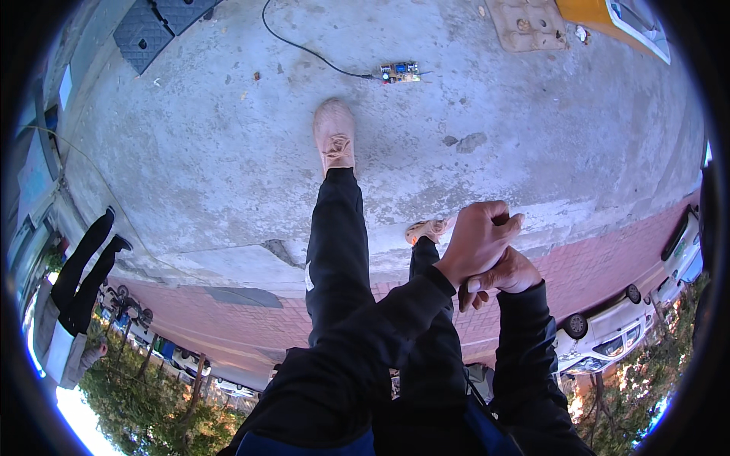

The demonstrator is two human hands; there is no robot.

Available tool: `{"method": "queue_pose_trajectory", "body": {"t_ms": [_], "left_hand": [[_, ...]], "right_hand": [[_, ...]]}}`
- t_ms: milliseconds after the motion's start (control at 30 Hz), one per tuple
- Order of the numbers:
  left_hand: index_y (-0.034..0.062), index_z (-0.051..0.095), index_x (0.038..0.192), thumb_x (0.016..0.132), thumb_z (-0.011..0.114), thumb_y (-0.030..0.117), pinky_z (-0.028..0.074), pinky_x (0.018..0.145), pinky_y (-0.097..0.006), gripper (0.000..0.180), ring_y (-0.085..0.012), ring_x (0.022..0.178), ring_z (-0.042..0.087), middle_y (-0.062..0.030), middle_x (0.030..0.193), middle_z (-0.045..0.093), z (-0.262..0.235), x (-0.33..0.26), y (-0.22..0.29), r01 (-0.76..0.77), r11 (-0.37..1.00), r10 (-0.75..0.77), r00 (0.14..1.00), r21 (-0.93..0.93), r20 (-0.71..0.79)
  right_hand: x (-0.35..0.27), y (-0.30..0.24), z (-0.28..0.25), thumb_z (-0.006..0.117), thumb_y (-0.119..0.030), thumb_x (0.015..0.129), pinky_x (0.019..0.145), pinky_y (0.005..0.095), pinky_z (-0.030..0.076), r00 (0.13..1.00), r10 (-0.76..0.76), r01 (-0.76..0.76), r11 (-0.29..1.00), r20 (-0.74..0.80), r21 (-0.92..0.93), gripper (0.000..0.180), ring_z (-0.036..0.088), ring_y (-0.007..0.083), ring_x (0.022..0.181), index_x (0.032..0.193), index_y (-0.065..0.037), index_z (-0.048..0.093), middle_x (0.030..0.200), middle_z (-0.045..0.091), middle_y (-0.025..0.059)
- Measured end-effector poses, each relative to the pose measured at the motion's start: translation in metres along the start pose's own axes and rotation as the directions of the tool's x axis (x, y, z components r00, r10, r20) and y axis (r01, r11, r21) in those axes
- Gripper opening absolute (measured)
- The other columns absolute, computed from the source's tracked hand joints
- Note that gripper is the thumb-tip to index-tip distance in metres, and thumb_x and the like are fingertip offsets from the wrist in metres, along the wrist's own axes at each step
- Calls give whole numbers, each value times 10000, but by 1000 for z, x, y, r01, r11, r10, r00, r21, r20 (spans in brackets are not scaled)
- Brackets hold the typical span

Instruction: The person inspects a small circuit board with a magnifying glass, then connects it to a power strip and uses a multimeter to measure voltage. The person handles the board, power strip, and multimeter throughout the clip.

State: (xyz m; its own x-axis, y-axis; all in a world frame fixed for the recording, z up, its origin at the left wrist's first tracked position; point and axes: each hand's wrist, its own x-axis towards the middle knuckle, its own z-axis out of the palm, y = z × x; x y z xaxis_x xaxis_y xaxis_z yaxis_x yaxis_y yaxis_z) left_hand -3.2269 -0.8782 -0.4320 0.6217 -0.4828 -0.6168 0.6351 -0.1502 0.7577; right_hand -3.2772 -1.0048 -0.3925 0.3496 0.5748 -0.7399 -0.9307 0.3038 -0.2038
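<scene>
My left hand (479,242) is curled into a loose fist in front of me, right of the middle, with nothing showing between its fingers. Close below it, my right hand (515,272) is bent inward with thumb and fingers closed beside the left wrist. The two hands overlap and touch. The right fingertips lie near the dark left sleeve cuff (436,281); what they pinch, if anything, cannot be made out. On the ground beyond my feet lies a small circuit board (401,72) with a black cable (319,58) running from it, apart from both hands.
My shoe (334,135) stands forward on the grey concrete (228,152). A quilted dark mat (143,38), a beige pad (526,24) and a yellow object (589,14) lie at the far side. A person in dark trousers (80,266) stands left. Parked cars (608,334) line the paving.
</scene>
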Motion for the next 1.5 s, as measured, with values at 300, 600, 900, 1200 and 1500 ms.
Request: {"method": "queue_pose_trajectory", "body": {"t_ms": [300,600,900,1200,1500], "left_hand": [[-52,568,721,911,710,212,412,539,-395,355,-251,525,458,-194,614,534,-11,4,11,21,999,-19,999,-36,46],[-40,566,739,915,711,187,412,537,-385,321,-279,541,470,-178,618,545,-26,10,21,9,1000,-10,999,-27,-39],[22,496,737,901,727,21,382,548,-297,283,-109,575,443,-4,657,472,-64,32,37,-135,988,81,860,-70,-504],[20,541,765,895,708,-25,426,681,-278,217,-113,717,528,-35,796,550,-104,48,63,-239,970,188,841,-36,-507],[24,540,766,898,721,-6,422,642,-274,226,-105,689,534,-45,830,588,-114,57,76,-186,975,102,863,-123,-495]], "right_hand": [[7,-16,11,867,-106,757,493,299,547,997,44,-47,998,-59,-52,247,719,240,594,840,66,710,754,745,183],[25,-30,9,884,-39,703,555,347,600,1000,25,-25,1000,9,-14,327,745,281,662,931,99,693,796,744,212],[86,-61,-17,764,-50,852,570,298,529,983,-153,157,987,-100,36,241,671,205,634,1040,81,691,779,718,124],[280,-60,-93,622,-115,881,717,349,500,738,-530,-33,589,-417,-807,568,664,229,740,1407,53,493,753,670,164],[356,-46,-139,618,-105,870,785,330,531,606,-693,-123,404,-391,-906,647,684,219,740,1486,-14,445,861,724,143]]}}
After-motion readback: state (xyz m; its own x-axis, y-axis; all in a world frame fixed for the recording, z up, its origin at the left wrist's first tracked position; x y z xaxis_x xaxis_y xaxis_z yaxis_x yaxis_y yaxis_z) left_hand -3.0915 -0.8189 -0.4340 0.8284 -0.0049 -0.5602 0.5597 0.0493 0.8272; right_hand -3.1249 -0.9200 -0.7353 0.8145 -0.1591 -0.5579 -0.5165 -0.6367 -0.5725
